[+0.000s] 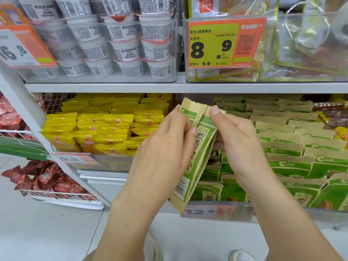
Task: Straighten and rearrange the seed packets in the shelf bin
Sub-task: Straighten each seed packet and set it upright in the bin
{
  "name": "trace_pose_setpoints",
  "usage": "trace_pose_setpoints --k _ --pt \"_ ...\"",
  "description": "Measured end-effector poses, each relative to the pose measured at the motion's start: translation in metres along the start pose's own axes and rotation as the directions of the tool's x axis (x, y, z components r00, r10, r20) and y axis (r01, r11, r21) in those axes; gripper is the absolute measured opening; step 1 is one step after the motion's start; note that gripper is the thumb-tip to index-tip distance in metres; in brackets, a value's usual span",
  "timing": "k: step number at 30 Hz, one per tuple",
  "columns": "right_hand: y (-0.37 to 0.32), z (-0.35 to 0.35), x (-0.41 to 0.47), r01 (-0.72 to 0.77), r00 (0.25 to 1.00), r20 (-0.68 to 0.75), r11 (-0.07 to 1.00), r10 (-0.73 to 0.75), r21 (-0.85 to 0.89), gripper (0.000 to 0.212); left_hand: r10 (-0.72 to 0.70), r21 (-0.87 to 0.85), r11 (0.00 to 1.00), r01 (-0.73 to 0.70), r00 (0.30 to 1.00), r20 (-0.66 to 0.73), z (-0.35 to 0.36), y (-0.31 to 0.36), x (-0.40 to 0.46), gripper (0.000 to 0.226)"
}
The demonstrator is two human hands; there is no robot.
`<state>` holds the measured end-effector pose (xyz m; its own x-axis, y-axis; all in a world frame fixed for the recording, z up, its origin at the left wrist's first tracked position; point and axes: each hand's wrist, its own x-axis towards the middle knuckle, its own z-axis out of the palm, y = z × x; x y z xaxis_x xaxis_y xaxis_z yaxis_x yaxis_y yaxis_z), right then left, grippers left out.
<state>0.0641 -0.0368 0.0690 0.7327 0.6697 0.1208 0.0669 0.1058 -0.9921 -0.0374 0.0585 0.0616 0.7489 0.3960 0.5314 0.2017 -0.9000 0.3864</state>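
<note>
Both hands are holding up green-and-tan seed packets (197,147) at the left end of the clear shelf bin (282,209), just above the rows of matching packets standing in it. The left hand (165,147) is gripping them from the left, thumb lying across the front packet. The right hand (237,136) is pinching them from the right, thumb pressing on the top edge. Yellow snack packets (105,127) are filling the neighbouring bin to the left.
</note>
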Motion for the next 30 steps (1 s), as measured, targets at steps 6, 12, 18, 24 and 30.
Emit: trace_pose_setpoints --k 6,12,18,24,30 --pt "-0.001 0.001 0.000 0.003 1.000 0.018 1.000 -0.003 0.015 0.042 -0.008 -0.044 0.999 0.009 1.000 0.008 0.001 -0.001 -0.001 0.020" --pt "0.002 0.000 0.000 0.028 1.000 0.011 0.998 -0.027 -0.055 0.045 -0.079 -0.174 0.981 0.081 0.997 0.022 0.004 -0.009 0.000 0.016" --pt "-0.002 -0.001 0.000 0.002 0.997 0.082 0.999 0.003 -0.052 0.040 -0.115 -0.270 0.956 0.118 0.993 0.028 0.005 -0.015 0.001 0.021" --pt "-0.006 -0.003 -0.002 -0.022 0.987 0.157 0.999 0.027 -0.030 0.034 -0.260 -0.662 0.713 0.231 0.964 0.056 0.000 -0.016 0.007 0.018" --pt "-0.007 0.000 -0.003 0.001 0.989 0.150 1.000 -0.002 0.010 0.029 -0.290 -0.751 0.598 0.280 0.949 0.123 -0.002 -0.016 0.007 0.018"
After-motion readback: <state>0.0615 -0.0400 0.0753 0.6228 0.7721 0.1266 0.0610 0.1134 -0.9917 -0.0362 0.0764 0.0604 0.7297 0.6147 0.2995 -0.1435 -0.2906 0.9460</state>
